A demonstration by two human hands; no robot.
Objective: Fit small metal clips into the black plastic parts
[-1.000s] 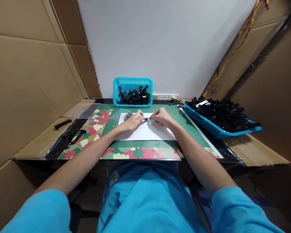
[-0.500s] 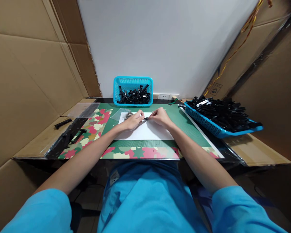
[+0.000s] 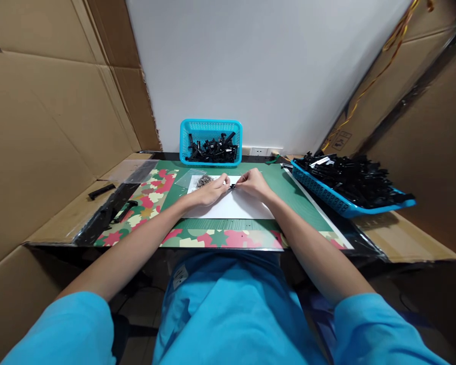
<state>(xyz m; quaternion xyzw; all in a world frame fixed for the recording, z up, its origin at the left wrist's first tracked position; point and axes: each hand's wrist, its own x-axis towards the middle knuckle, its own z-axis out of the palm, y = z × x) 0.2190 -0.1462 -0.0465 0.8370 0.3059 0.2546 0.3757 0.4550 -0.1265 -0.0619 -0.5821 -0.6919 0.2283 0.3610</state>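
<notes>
Over a white sheet on the green mat, my left hand and my right hand meet with fingers pinched together. Between the fingertips sits a small black part, held from both sides. A small pile of metal bits lies on a clear bag just beyond my left hand.
A blue basket of black parts stands at the back centre against the wall. A blue tray heaped with black parts sits at the right. Black pieces lie on cardboard at the left. Cardboard walls enclose both sides.
Both hands stay pinched at the same spot on the white sheet; the fingers have closed slightly tighter on the part. The view has shifted a little.
</notes>
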